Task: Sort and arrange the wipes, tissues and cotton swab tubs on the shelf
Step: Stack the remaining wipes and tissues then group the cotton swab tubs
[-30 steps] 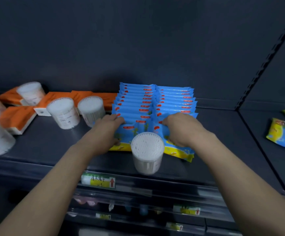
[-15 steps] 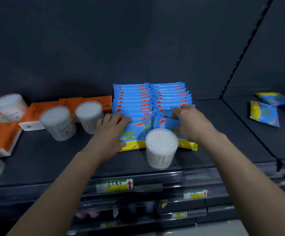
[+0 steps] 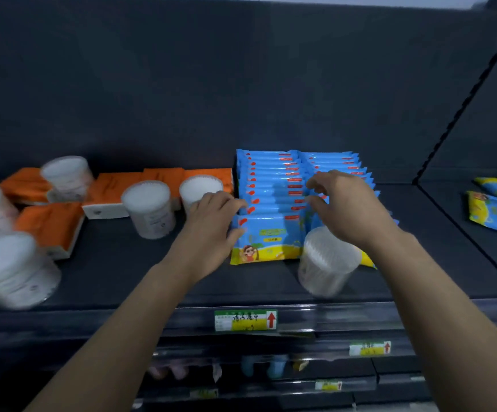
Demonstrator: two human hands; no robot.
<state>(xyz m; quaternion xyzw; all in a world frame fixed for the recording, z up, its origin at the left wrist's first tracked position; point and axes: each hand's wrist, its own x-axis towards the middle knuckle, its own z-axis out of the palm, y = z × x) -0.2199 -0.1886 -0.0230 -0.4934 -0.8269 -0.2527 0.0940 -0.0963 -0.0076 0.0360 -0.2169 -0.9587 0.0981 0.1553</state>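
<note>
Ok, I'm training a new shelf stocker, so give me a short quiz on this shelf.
1. True or false: a swab tub stands in front of the right row of blue wipe packs.
2. The orange tissue packs lie: A left of the wipes, B right of them, C on top of them.
3. Which hand touches the front pack of the left row?
Key: 1 true; 2 A; 3 the left hand.

- The single head view looks forward and down from the person's head at a dark shelf [image 3: 116,272], near enough that both forearms [image 3: 122,337] enter from the bottom edge.
- It faces the back panel [image 3: 182,84] squarely, with the blue wipes packs [image 3: 271,185] about centre.
- The bottom strip shows lower shelf fronts [image 3: 390,382] with a price label [image 3: 245,320].
</note>
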